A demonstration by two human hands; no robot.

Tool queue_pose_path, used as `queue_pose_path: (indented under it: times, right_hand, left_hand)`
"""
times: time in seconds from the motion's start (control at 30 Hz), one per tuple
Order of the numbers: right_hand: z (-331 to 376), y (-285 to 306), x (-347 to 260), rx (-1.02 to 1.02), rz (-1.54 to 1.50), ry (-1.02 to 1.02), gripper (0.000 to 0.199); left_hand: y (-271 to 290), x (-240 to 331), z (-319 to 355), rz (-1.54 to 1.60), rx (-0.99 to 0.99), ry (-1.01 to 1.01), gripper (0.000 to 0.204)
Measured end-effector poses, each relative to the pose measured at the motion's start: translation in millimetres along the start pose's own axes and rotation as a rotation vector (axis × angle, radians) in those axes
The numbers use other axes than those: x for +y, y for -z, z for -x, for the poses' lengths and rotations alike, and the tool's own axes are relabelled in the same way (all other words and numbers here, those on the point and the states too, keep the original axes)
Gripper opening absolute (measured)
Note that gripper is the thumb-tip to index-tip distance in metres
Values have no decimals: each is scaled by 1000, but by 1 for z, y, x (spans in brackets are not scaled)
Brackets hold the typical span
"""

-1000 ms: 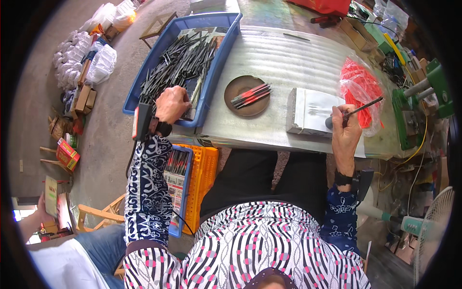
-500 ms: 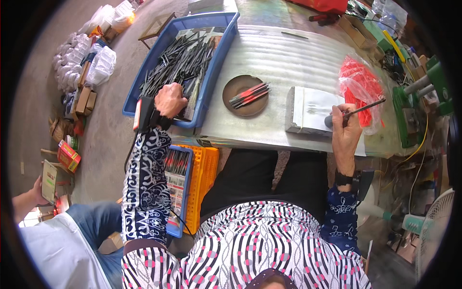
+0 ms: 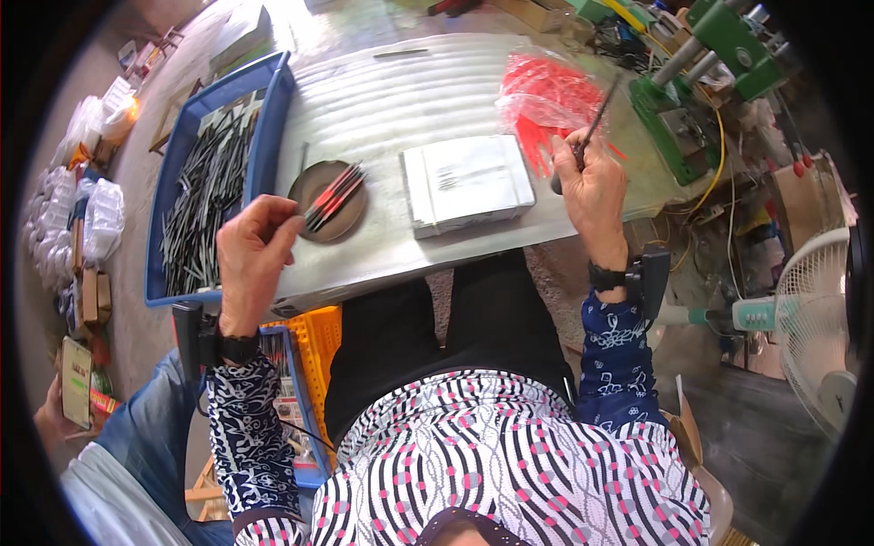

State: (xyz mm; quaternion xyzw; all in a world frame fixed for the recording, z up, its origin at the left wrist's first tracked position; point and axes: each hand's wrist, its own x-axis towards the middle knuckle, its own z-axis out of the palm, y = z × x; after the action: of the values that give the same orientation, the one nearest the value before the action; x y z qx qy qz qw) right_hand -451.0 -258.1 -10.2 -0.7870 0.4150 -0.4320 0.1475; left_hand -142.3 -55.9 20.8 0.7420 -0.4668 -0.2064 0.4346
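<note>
My left hand is closed in a pinch beside the round brown dish. What its fingertips hold, if anything, I cannot make out. A thin grey rod shows at the dish's far left edge. Several black-and-red pen-like sticks lie across the dish. My right hand grips what looks like a screwdriver, its long dark shaft slanting up and right. Left of that hand lies a flat white block with bands round it. Behind it is a clear bag of red pieces.
A blue bin of black sticks stands at the table's left. Below the edge are an orange crate and a smaller blue tray. A green press is at the far right, a fan nearer. Another person's hand holds a tablet.
My left hand has left the blue bin and come to the dish. My right hand still grips the tool, its shaft now pointing more steeply upward. The view has shifted right.
</note>
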Motion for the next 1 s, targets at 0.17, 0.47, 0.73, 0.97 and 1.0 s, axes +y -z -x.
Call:
queue_pose_path:
  times: [0.17, 0.47, 0.73, 0.97, 1.0]
  right_hand:
    - [-10, 9, 37, -138, -28, -148, 14]
    - [-6, -27, 61, -207, 369, 12, 14]
    - [-1, -56, 82, -132, 459, 108, 14]
    - [-2, -47, 72, -193, 421, -54, 17]
    - [-1, -42, 70, -191, 422, -44, 17]
  left_hand:
    - [-47, 17, -2, 24, -80, -117, 12]
    - [-101, 36, -23, -273, -117, -469, 10]
    - [-116, 36, -28, -395, -138, -479, 11]
    - [-124, 32, -31, -363, -105, -492, 11]
    - [-125, 32, -30, -343, -94, -499, 10]
